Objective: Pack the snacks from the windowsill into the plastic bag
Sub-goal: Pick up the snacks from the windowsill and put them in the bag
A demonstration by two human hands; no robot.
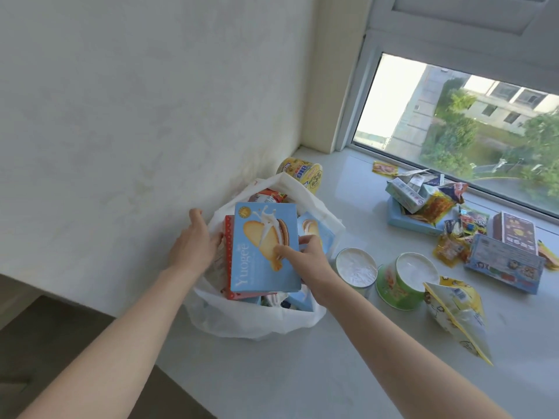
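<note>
A white plastic bag [257, 319] stands open on the windowsill [302, 373] against the wall. A light blue biscuit box [260, 267] stands upright in its mouth, in front of a red box [227, 252] and other snacks. My right hand [305, 255] grips the blue box at its right edge, thumb on the front. My left hand [193, 243] holds the bag's left rim, fingers curled over it. A second blue box [317, 231] sits in the bag behind my right hand.
A yellow noodle cup [302, 173] lies behind the bag. Two foil-lidded cups [357, 267] [408, 279] stand right of it, then a yellow pouch [459, 316]. Boxes and several small packets [453, 231] are heaped near the window [453, 116].
</note>
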